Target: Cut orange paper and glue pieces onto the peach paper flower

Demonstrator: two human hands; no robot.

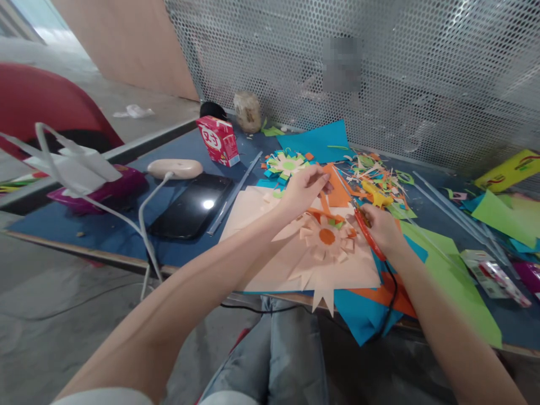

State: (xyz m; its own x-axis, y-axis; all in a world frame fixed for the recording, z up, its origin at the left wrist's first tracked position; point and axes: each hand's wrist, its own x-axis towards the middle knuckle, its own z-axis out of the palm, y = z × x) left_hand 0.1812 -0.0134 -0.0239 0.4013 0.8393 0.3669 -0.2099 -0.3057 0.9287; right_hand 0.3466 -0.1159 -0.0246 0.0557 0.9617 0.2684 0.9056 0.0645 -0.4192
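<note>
My left hand [304, 190] is closed, its fingertips pinching an orange paper [338, 188] near the middle of the table. To its right, my right hand [382, 228] is wrapped round a red-handled tool [368, 233]. The tool's thin metal tip points up and left at the orange paper, and a black cord shows at its lower end. Just below the hands, a pale peach paper flower [327, 236] with an orange centre lies on peach sheets [261, 264]. Behind my left hand is a blue, peach and green paper flower [288, 164].
Paper scraps [379, 169] and a yellow object [377, 195] lie behind my right hand. Leftward are a black phone [192, 207], a red box [218, 140] and a power strip with white plugs [78, 174]. Green sheets [455, 270] lie at right; a perforated metal panel [270, 56] stands behind.
</note>
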